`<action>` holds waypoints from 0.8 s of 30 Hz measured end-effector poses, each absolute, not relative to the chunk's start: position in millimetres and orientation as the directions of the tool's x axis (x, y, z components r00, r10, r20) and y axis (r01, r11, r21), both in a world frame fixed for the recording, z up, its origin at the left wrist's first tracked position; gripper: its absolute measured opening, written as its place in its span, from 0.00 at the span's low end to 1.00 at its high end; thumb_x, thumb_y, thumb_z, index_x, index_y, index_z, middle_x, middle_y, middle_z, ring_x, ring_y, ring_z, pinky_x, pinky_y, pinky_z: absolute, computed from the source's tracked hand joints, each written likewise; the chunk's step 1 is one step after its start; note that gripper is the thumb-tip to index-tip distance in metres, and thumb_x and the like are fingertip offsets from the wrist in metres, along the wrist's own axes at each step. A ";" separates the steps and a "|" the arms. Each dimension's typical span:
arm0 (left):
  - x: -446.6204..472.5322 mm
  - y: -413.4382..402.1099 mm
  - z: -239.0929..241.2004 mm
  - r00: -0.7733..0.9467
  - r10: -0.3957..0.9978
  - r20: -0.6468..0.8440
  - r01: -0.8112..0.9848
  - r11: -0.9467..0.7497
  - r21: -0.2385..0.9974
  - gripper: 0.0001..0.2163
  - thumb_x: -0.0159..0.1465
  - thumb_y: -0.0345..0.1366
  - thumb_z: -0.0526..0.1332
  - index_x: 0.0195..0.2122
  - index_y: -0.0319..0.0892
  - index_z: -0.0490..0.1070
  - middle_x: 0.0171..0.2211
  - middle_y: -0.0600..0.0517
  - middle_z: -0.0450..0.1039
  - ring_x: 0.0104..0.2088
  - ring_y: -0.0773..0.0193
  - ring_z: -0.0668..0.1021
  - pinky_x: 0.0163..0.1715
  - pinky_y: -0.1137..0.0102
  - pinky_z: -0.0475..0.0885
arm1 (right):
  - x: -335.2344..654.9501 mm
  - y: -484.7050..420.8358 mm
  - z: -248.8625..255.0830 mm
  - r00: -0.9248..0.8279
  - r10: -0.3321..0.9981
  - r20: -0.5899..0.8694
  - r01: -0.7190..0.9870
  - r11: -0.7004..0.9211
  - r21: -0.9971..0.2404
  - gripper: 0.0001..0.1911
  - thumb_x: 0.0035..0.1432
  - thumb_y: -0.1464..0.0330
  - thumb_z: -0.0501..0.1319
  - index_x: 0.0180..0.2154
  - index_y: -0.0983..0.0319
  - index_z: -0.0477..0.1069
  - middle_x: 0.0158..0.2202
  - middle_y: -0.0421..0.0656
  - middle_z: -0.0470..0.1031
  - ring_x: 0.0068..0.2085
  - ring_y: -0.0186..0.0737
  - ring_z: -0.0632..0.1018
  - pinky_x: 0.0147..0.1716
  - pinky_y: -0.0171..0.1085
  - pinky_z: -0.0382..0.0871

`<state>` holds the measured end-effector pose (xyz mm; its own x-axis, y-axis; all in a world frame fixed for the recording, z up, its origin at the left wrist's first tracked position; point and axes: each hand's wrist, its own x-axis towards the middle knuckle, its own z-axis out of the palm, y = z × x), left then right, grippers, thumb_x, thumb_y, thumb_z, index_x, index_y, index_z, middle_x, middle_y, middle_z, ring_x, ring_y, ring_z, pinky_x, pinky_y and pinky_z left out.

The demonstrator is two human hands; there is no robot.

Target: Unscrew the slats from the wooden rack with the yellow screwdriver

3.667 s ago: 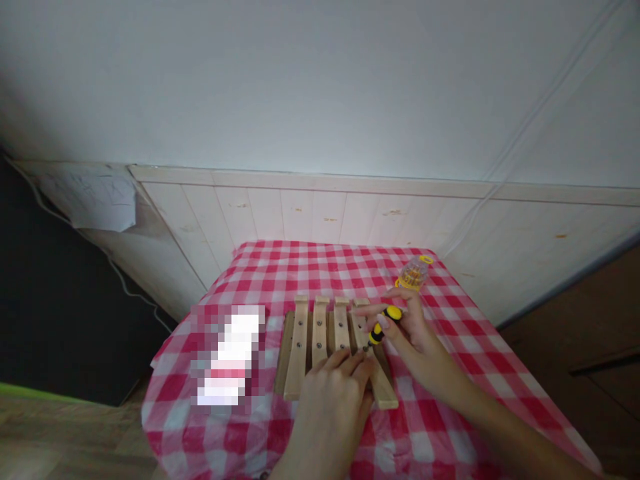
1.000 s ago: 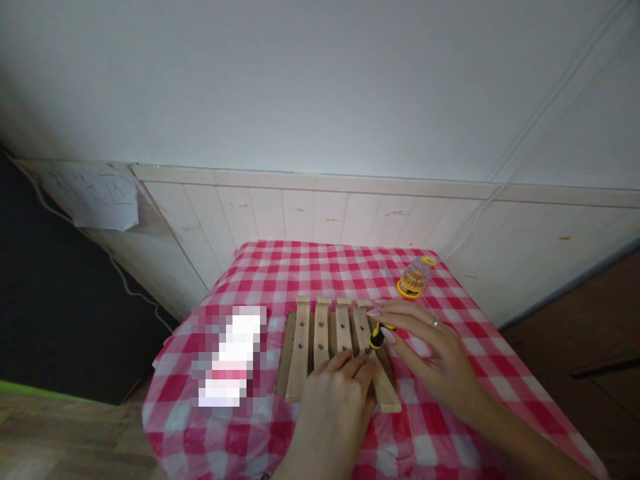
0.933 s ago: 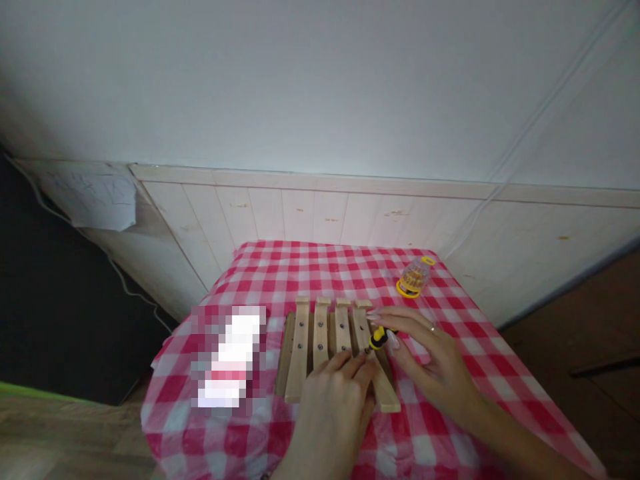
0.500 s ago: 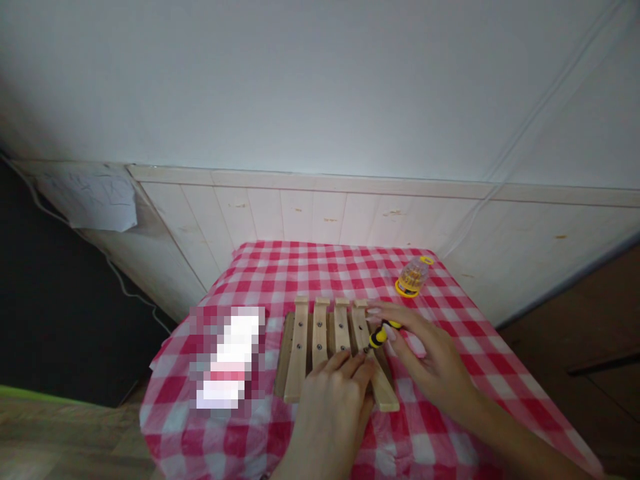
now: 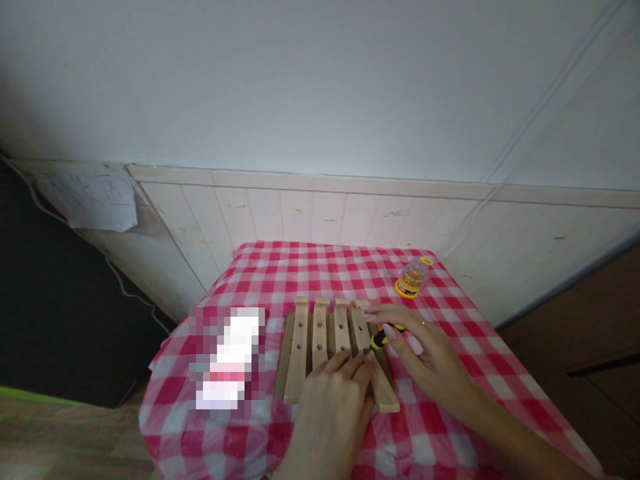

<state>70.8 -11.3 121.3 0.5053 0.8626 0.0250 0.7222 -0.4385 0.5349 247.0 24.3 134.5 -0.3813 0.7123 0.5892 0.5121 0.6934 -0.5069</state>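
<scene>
I count 2 hands, 1 screwdriver (image 5: 384, 336) and 1 wooden rack (image 5: 320, 343) of 4 slats (image 5: 299, 350), their long axis running near to far, on the checked tablecloth (image 5: 280, 267). The right hand (image 5: 425, 347) pinches the screwdriver, its tip slanting near-left, apparently onto the rightmost slat. The left hand (image 5: 333, 400) lies flat, fingers together, on the rack's near end. 1 bit case (image 5: 413, 277) stands far right.

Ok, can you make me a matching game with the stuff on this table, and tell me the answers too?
1 screwdriver
2 wooden slat rack
3 clear bit case
4 tablecloth

A red and white checks
B under the left hand
C in the right hand
D alone, far right on the cloth

Pairs: 1-C, 2-B, 3-D, 4-A
</scene>
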 end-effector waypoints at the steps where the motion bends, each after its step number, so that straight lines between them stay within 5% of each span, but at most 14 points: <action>1: 70.7 -11.1 121.5 0.507 0.862 0.020 0.722 -0.437 0.536 0.22 0.61 0.21 0.61 0.56 0.39 0.73 0.57 0.47 0.73 0.58 0.50 0.74 0.58 0.54 0.70 | 248.0 24.0 134.9 -0.397 0.715 0.576 0.523 0.692 -0.498 0.15 0.69 0.71 0.51 0.52 0.54 0.71 0.50 0.46 0.80 0.52 0.43 0.80 0.49 0.42 0.77; 5: 70.2 -10.9 120.8 0.512 0.859 0.021 0.720 -0.442 0.535 0.22 0.61 0.21 0.61 0.57 0.38 0.73 0.58 0.47 0.73 0.58 0.49 0.74 0.58 0.52 0.70 | 252.0 21.6 136.5 -0.425 0.720 0.548 0.549 0.687 -0.476 0.21 0.70 0.70 0.48 0.62 0.54 0.60 0.59 0.49 0.73 0.56 0.44 0.77 0.51 0.45 0.75; 8: 69.9 -11.6 119.6 0.512 0.858 0.033 0.716 -0.447 0.536 0.22 0.61 0.22 0.61 0.57 0.39 0.72 0.57 0.47 0.73 0.58 0.49 0.74 0.58 0.52 0.70 | 252.9 20.5 136.8 -0.437 0.713 0.548 0.545 0.695 -0.469 0.18 0.71 0.70 0.47 0.58 0.55 0.63 0.60 0.49 0.72 0.58 0.45 0.75 0.53 0.47 0.73; 15: 69.9 -12.3 121.0 0.510 0.859 0.044 0.718 -0.454 0.528 0.21 0.61 0.21 0.60 0.56 0.42 0.73 0.56 0.47 0.74 0.57 0.51 0.75 0.57 0.54 0.71 | 249.4 23.9 137.2 -0.368 0.720 0.589 0.565 0.676 -0.473 0.10 0.69 0.66 0.53 0.42 0.55 0.74 0.43 0.46 0.75 0.46 0.44 0.78 0.43 0.42 0.76; 20: 70.4 -11.7 120.6 0.501 0.865 0.031 0.724 -0.439 0.531 0.21 0.60 0.21 0.61 0.55 0.40 0.74 0.57 0.47 0.74 0.58 0.50 0.74 0.57 0.54 0.71 | 251.1 25.2 141.1 -0.322 0.742 0.587 0.629 0.631 -0.453 0.15 0.66 0.70 0.56 0.50 0.52 0.76 0.36 0.43 0.69 0.37 0.42 0.76 0.36 0.40 0.76; 24: 70.8 -11.2 121.8 0.504 0.864 0.009 0.724 -0.428 0.541 0.22 0.61 0.21 0.60 0.56 0.39 0.73 0.57 0.47 0.73 0.58 0.50 0.74 0.58 0.53 0.70 | 253.2 24.8 139.6 -0.328 0.723 0.608 0.628 0.647 -0.432 0.16 0.65 0.71 0.56 0.52 0.53 0.72 0.39 0.44 0.74 0.40 0.43 0.78 0.39 0.40 0.76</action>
